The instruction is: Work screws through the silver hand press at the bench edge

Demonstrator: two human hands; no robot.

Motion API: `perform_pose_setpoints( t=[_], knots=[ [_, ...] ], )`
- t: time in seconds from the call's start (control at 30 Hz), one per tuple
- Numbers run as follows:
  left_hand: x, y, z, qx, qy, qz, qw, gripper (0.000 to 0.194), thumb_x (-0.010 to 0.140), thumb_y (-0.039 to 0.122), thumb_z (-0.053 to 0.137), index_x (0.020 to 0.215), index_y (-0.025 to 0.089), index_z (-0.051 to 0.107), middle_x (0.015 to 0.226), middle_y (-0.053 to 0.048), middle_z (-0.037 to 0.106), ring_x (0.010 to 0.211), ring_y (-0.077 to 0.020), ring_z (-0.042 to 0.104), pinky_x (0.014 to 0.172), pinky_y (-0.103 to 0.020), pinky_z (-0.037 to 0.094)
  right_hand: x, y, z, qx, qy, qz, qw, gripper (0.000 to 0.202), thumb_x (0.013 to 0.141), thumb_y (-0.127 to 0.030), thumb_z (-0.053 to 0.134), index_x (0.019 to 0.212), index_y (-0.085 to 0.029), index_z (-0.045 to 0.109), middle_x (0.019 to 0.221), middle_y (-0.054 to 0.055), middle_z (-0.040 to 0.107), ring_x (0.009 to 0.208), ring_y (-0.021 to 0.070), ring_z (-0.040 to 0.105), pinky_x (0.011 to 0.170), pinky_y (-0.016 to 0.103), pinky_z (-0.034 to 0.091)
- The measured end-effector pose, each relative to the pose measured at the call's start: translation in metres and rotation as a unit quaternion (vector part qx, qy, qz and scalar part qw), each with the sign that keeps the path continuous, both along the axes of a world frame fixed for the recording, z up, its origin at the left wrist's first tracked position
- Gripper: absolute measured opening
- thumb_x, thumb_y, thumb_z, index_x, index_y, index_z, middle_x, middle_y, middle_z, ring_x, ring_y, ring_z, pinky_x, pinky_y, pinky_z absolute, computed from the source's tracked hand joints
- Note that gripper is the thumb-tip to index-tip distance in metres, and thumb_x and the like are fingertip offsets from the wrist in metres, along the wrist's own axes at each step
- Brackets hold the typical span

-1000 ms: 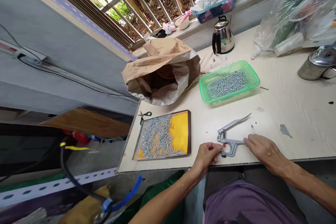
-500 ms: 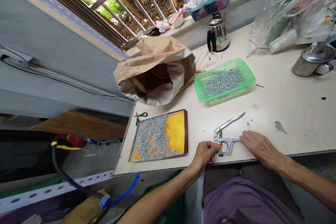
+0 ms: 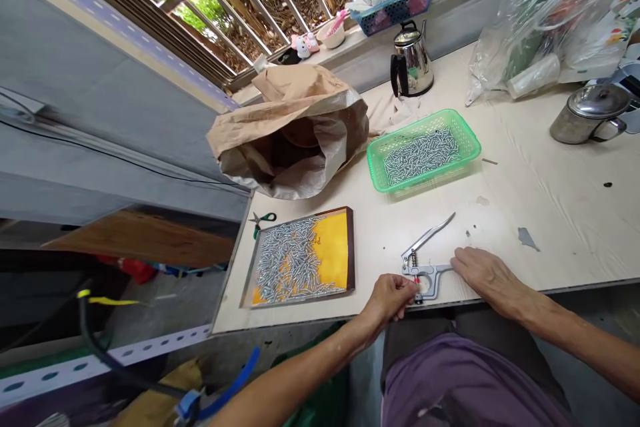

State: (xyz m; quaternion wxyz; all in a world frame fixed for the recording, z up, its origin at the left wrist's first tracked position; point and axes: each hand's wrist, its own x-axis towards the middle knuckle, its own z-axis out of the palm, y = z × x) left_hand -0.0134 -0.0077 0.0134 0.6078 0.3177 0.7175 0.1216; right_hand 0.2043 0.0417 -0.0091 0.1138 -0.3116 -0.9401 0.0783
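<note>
Snap-fastener pliers (image 3: pixel 433 279) of grey metal lie near the table's front edge, their upper handle raised and jaws apart. A small red piece shows between the jaws, beside the spring. At these jaws my left hand (image 3: pixel 391 296) is closed in a pinch; whatever its fingertips hold is too small to make out. My right hand (image 3: pixel 484 277) rests on the table with its fingers closed over the end of the lower handle. Left of my hands, a shallow tray (image 3: pixel 351 253) with a yellow bottom holds many small silver metal pieces (image 3: pixel 287 260).
A green basket (image 3: pixel 425 185) of similar metal pieces stands farther back. Behind the tray sits an open brown paper bag (image 3: pixel 290 97). Scissors (image 3: pixel 263 219) lie at the left edge. A kettle (image 3: pixel 413 63), a lidded steel mug (image 3: pixel 580 120) and plastic bags (image 3: pixel 540 27) stand at the back.
The camera view has shifted slightly. The pliers have turned a little, their raised handle pointing somewhat more steeply away. Both hands keep their places at the jaws and handle.
</note>
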Motion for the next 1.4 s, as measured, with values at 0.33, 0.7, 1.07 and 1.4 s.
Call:
perform_pose_setpoints(
  t=[0.33,0.7,1.07,1.4],
  knots=[
    [0.011,-0.002,0.011,-0.039,0.011,0.044,0.998,0.027,0.069,0.035,0.068,0.061,0.014,0.054,0.045,0.008,0.048,0.028,-0.0033,0.037,0.031,-0.017,0.024,0.008,0.044,0.002,-0.05,-0.053,0.014,0.997,0.087,0.067,-0.049,0.072,0.139,-0.017,0.035,0.145,0.019,0.037,0.136,0.0357,0.026,0.103,0.051,0.031],
    [0.008,-0.009,0.0,-0.021,0.001,0.043,0.999,0.036,0.069,0.044,0.069,0.057,0.014,0.052,0.043,0.007,0.047,0.029,-0.0042,0.038,0.032,-0.017,0.027,-0.008,0.057,0.026,-0.072,-0.102,0.018,0.992,0.086,0.052,-0.046,0.082,0.124,-0.014,0.049,0.117,0.017,0.058,0.107,0.0329,0.052,0.083,0.043,0.044],
    [0.0,-0.024,-0.005,0.152,0.137,-0.075,0.976,0.024,0.084,0.037,0.055,0.079,0.014,0.06,0.066,0.0,0.058,0.056,-0.0124,0.057,0.053,-0.024,0.047,-0.01,0.049,0.031,-0.103,-0.121,0.0,0.987,0.056,0.06,-0.039,0.082,0.103,-0.014,0.058,0.102,0.01,0.06,0.095,0.0267,0.052,0.076,0.036,0.041],
    [0.039,0.028,-0.02,0.453,0.263,-0.359,0.772,0.071,0.076,0.031,0.07,0.136,0.016,0.033,0.132,-0.016,0.048,0.12,-0.0312,0.045,0.097,-0.049,0.044,-0.006,0.042,0.033,-0.124,-0.104,-0.014,0.987,0.062,0.059,-0.031,0.083,0.111,-0.012,0.056,0.105,0.011,0.058,0.096,0.0266,0.051,0.08,0.038,0.046]
  ],
)
